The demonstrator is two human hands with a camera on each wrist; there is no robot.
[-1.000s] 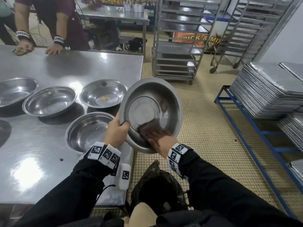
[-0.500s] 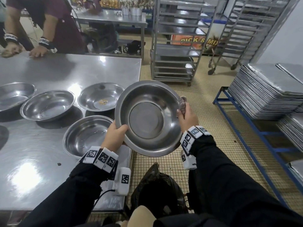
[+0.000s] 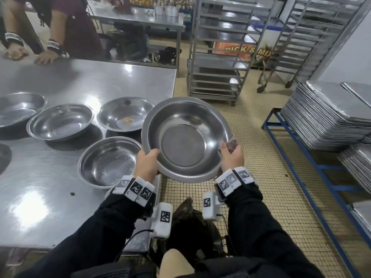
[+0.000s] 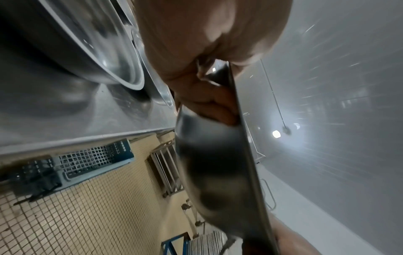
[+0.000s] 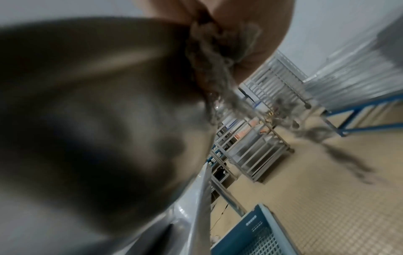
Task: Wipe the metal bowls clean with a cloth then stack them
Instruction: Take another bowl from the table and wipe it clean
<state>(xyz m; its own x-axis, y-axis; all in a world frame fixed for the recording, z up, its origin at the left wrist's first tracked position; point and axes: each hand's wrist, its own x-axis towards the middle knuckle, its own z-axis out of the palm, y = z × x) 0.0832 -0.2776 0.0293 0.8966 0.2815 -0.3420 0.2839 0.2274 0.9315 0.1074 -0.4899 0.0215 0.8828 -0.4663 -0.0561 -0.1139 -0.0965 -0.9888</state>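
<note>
Left hand [image 3: 147,163] grips the round shiny steel bowl's [image 3: 186,140] near-left rim off the steel table [image 3: 60,207] edge, right hand [image 3: 230,155] pinches the grey-brown frayed cloth [image 5: 218,72] against its right rim, frayed threads clear only in right wrist view.

The held bowl [image 3: 186,139] is bright polished metal, its wall glossy while the flat bottom looks duller and brushed — the cloth [image 3: 230,144] bunched at its rim is a rough, nubbly, greyish weave. Under the other bowls [image 3: 109,161] the surface [image 3: 80,81] is smooth stainless steel with glare spots and faint smears. On the right, dull silvery metal trays [image 3: 325,117] sit on a blue painted frame [image 3: 313,163] — the floor [image 3: 267,157] is small matt yellowish tiles.
</note>
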